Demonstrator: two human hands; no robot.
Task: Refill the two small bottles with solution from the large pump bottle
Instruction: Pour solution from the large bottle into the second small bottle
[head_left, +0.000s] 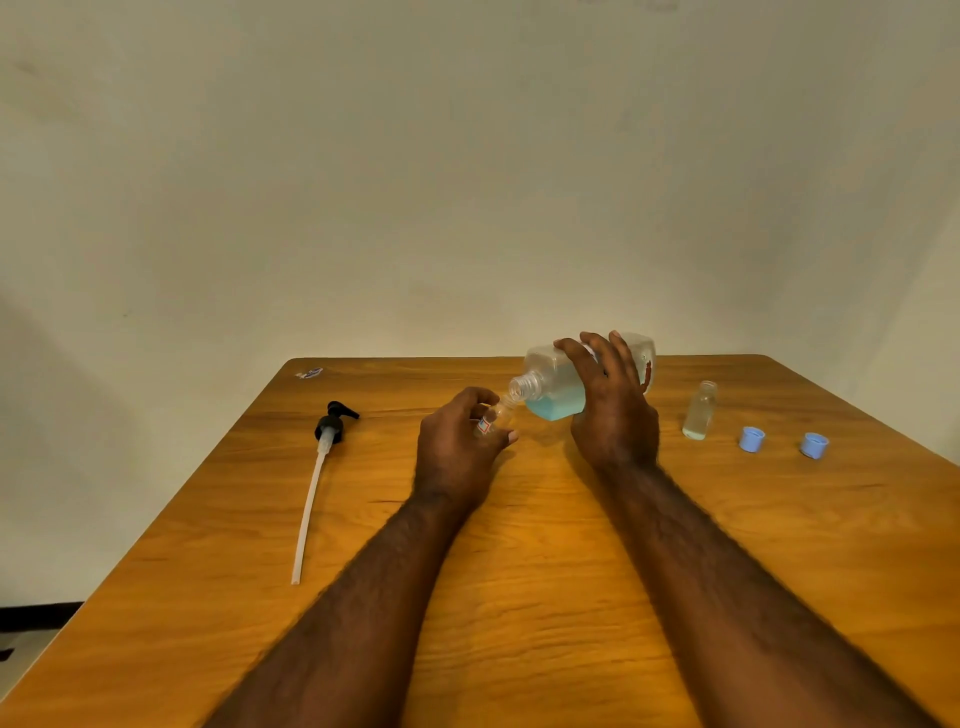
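My right hand (610, 400) grips the large clear bottle (553, 384), tipped on its side with its open neck pointing left; blue solution pools in its lower half. My left hand (460, 441) holds a small clear bottle (496, 418) with a red-and-blue label, tilted so its mouth meets the large bottle's neck. The second small bottle (700, 410) stands upright and uncapped to the right, a little liquid at its bottom. The black pump head with its long white tube (318, 470) lies on the table at the left.
Two light blue caps (751, 439) (814, 445) lie on the wooden table (545, 561) right of the standing bottle. A small sticker (310, 373) sits near the far left corner. A plain wall rises behind the table's far edge.
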